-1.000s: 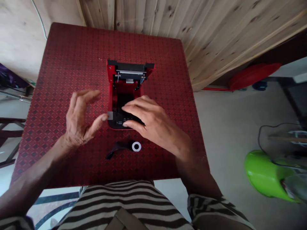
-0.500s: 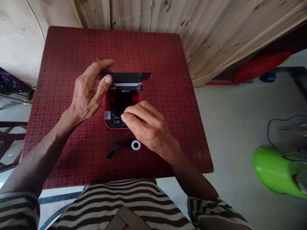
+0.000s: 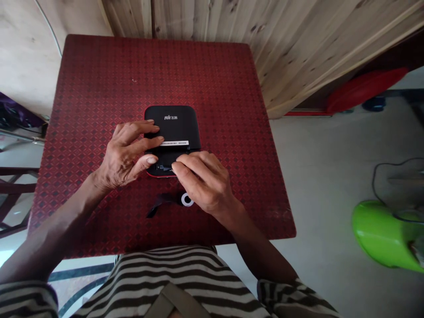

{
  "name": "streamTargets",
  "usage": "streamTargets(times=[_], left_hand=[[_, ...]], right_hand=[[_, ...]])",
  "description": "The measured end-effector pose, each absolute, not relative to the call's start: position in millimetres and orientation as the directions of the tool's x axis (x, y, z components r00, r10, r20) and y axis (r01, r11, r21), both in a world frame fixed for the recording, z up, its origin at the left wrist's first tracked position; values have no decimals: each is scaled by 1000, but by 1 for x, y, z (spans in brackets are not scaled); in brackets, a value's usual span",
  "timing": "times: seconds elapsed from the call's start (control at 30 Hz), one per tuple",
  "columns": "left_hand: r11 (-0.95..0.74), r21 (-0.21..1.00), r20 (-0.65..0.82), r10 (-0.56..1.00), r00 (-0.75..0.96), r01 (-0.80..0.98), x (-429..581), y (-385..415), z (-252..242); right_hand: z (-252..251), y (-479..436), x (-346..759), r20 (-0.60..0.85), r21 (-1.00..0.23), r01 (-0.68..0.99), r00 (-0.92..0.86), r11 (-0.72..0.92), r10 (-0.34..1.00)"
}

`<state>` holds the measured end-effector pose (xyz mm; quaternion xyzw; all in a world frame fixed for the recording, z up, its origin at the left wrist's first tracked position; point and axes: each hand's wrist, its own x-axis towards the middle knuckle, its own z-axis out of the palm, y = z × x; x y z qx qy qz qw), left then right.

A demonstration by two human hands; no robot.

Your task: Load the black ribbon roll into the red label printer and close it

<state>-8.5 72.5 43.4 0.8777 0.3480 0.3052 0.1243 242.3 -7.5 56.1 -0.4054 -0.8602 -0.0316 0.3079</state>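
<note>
Your landmark is the small black printer (image 3: 172,132) with a red base, sitting near the middle of the red patterned counter (image 3: 82,110). Its lid is down flat, white lettering on top and a white strip across the near part. Just on your side of the printer lies a small white-cored paper roll (image 3: 187,201) with a dark ribbon (image 3: 158,204) trailing away from it toward your left; your right wrist partly covers the roll. Beyond the printer the counter meets a wooden plank wall (image 3: 265,39). Well off to the right of the printer, on the floor, is a bright green object (image 3: 380,236) with a cable near it.

Your left hand (image 3: 129,152) is loosely spread, fingers extended across the printer's left side and top, the thumb at its near left corner. It presses rather than grips. Your right hand (image 3: 200,181) is narrowly curled, fingertips touching the printer's near edge by the front panel; it holds nothing.

Half a second ago the lid stood open, your left hand pinching its top edge, and the inside of the printer showed. Now the lid is closed, and your left hand has come down onto it. Your right hand has stayed at the near edge.
</note>
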Motion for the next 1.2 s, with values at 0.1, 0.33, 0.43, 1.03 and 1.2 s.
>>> streamTargets(times=[0.1, 0.33, 0.43, 1.03, 1.2], left_hand=[[-821, 306, 532, 568, 629, 482, -11, 73, 42], [-825, 326, 537, 564, 628, 462, -10, 71, 36], [-750, 397, 444, 661, 605, 528, -11, 66, 35], [-688, 323, 624, 671, 400, 649, -11, 9, 19], [-700, 329, 638, 660, 398, 634, -11, 9, 18]], right_hand=[[55, -6, 241, 597, -162, 716, -476, 679, 645], [53, -4, 240, 620, -167, 707, -467, 688, 631], [52, -7, 240, 601, -214, 699, -456, 682, 656], [-22, 6, 255, 368, -830, 491, 129, 263, 921], [-23, 4, 256, 422, -781, 540, 84, 314, 903]])
